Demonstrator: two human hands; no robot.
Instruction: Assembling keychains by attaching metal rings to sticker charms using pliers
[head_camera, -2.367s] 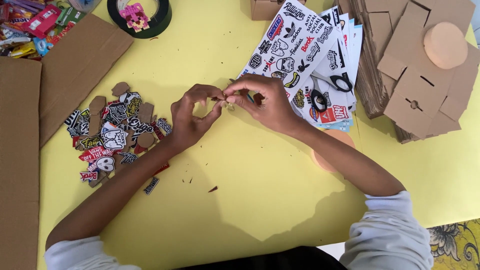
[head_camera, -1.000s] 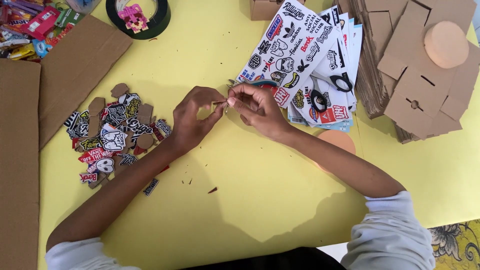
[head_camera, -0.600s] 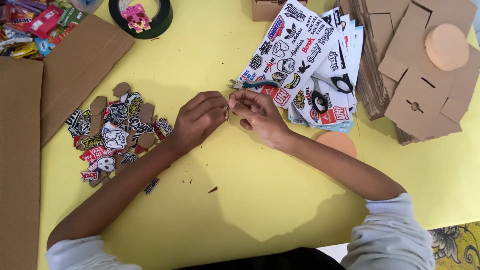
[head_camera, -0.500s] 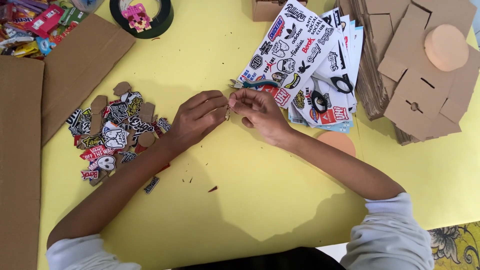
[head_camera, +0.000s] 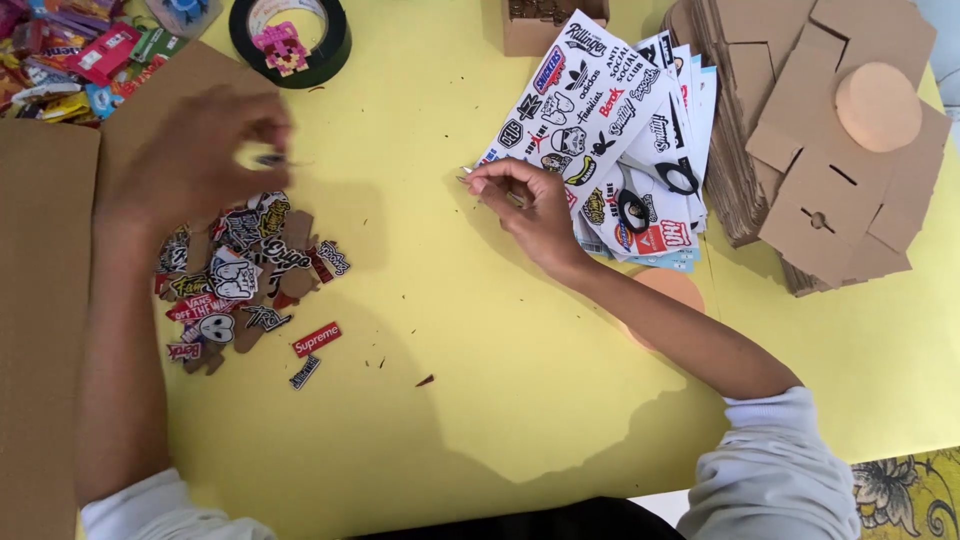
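Head view, and we look down at a yellow table (head_camera: 480, 400) with both of our arms stretched over it. Nearest us, a few dark scraps (head_camera: 425, 380) lie on the bare table between the arms. Our left hand (head_camera: 195, 155) is blurred above a pile of cut-out stickers (head_camera: 240, 280) on the left side; it seems to pinch something small and dark at the fingertips, though we cannot tell what it is. Left of that pile lie flat cardboard sheets (head_camera: 45, 300). Our right hand (head_camera: 530, 205) is curled, its thumb and forefinger pinched on a small thin piece (head_camera: 467, 178) at the near left edge of a fan of sticker sheets (head_camera: 600, 120). A pair of scissors (head_camera: 650, 185) with black handles rests on those sheets, just right of the hand. Farther right is a stack of folded cardboard boxes (head_camera: 830, 180) with a round tan disc (head_camera: 877, 105) on top. At the far edge we see a roll of black tape (head_camera: 290, 40) and bright candy wrappers (head_camera: 70, 55) in the far left corner.
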